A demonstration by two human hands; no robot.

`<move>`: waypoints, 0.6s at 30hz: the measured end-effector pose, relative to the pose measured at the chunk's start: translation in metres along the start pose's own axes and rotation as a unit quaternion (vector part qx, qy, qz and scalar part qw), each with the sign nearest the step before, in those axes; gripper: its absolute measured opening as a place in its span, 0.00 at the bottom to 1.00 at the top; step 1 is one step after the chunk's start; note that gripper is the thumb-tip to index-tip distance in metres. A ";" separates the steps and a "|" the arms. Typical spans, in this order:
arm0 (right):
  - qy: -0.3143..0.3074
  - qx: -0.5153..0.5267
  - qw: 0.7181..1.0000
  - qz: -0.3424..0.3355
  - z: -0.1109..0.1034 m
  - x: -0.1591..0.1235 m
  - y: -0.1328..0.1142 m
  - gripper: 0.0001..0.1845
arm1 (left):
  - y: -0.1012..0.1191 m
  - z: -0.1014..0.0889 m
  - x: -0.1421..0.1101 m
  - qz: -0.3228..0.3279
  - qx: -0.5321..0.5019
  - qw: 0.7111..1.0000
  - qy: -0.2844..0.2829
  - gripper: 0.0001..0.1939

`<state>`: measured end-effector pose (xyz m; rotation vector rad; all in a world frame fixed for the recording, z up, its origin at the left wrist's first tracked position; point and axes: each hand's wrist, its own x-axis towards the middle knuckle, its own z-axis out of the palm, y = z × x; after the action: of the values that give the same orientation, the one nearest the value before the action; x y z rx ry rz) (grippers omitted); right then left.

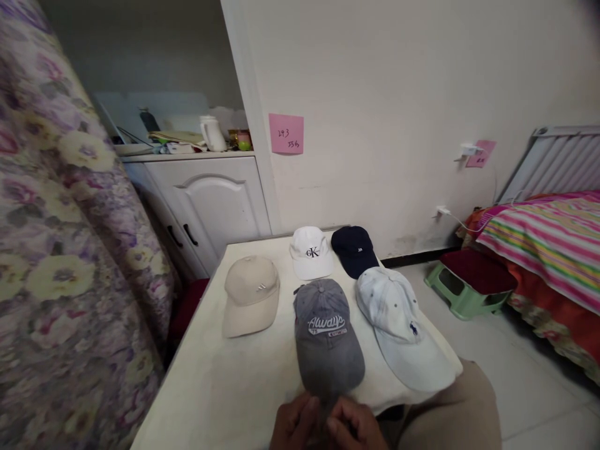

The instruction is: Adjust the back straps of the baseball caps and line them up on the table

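My left hand (296, 422) and my right hand (352, 425) are side by side at the table's near edge, a small gap between them. Both have curled fingers; whether anything is in them is hidden. Just beyond lies a grey cap (323, 334) with "Always" lettering, its brim pointing at my hands. To its right is a pale blue-white cap (403, 331) with a small dark logo. A beige cap (252, 295) sits on the left. Behind are a white cap (311, 253) with "CK" letters and a navy cap (354, 251).
The caps rest on a cream-covered table (210, 387) against the wall. A floral curtain (70, 250) hangs at left, beside a white cabinet (220, 200). Right of the table are a green stool (462, 300) with a dark red top and a bed with a striped cover (557, 237).
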<state>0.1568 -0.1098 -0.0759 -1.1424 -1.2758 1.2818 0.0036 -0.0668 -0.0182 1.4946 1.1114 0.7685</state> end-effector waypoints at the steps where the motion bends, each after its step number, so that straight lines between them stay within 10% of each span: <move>1: 0.010 -0.004 1.000 -0.006 0.000 0.003 -0.009 0.25 | 0.003 0.001 0.001 0.001 0.006 1.000 0.008 0.32; 9: 0.070 -0.047 0.993 -0.085 0.002 0.030 -0.066 0.27 | 0.043 0.013 0.011 0.070 -0.030 0.997 0.009 0.31; 18: 0.236 -0.179 0.917 -0.267 0.006 0.007 -0.136 0.17 | 0.085 0.032 0.004 0.251 0.124 0.938 0.205 0.23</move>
<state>0.1522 -0.1043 0.0598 -1.1492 -1.3466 0.3428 0.0543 -0.0741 0.0564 1.9244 1.1710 1.3826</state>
